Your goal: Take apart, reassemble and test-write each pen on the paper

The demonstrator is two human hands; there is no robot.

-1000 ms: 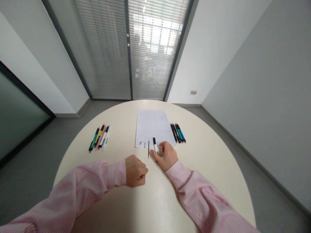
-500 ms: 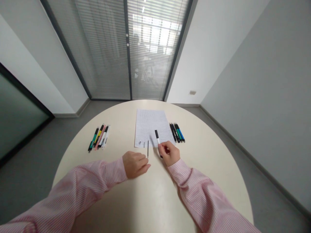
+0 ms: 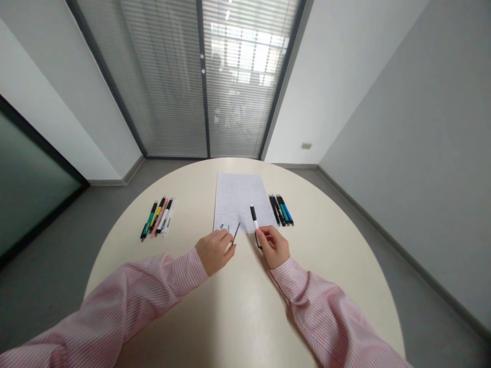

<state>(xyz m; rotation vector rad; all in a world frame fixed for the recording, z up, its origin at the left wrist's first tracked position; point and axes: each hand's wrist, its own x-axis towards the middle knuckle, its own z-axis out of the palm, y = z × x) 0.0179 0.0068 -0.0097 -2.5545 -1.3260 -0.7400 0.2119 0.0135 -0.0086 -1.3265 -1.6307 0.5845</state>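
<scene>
A thin dark pen refill (image 3: 237, 229) slants up from the fingertips of my left hand (image 3: 215, 251), its lower end between thumb and fingers. My right hand (image 3: 273, 247) pinches a black-and-white pen barrel (image 3: 253, 217), held upright and tilted slightly left. Just below that barrel, a slim black piece (image 3: 258, 241) shows beside my right fingertips; whether it is part of the pen I cannot tell. Two tiny parts, a dark one (image 3: 221, 226) and a thin one (image 3: 228, 228), lie on the lower left of the lined paper (image 3: 240, 191).
Several pens, among them a green-and-black pen (image 3: 149, 221), lie in a row at the left of the round cream table (image 3: 245, 317). Another row, with a blue pen (image 3: 287, 210), lies at the paper's right edge. Blinds (image 3: 164, 92) and walls stand beyond.
The refill has gone from nearly upright in view to leaning right, with my left fingers now around its lower end. My right hand and the barrel have shifted slightly right.
</scene>
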